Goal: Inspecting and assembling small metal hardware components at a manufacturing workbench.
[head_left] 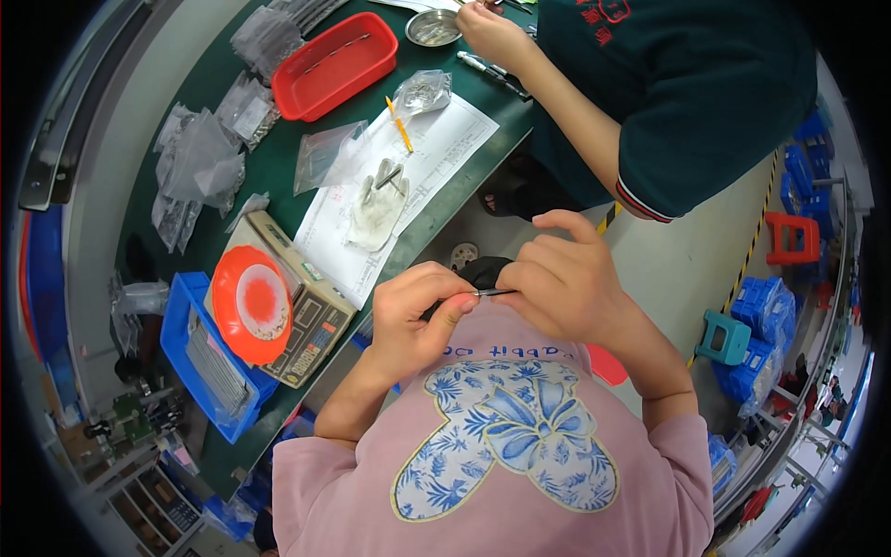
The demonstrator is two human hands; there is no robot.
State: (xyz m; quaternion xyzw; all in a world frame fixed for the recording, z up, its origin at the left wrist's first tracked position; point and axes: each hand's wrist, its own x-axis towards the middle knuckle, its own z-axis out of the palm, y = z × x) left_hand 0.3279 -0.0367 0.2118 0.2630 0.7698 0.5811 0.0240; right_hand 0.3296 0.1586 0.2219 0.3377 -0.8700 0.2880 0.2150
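Observation:
My left hand (414,314) and my right hand (562,284) meet in front of my chest. Between their fingertips is a thin, dark metal rod (492,292), pinched by both; most of it is hidden by the fingers, so I cannot tell its exact kind. On the table ahead lies a white glove (376,221) with a small metal piece (389,176) on it. The glove rests on a sheet of printed paper (325,232), beside a clear plastic bag (325,160) and a yellow pencil-like stick (399,124).
To the left, a weighing scale (320,320) carries a red dish (223,295) with small pieces, next to a blue bin (173,336). Further off are a red tray (339,100), bagged parts (200,167) and a round metal dish (432,28). A co-worker's arm (575,116) reaches over the table.

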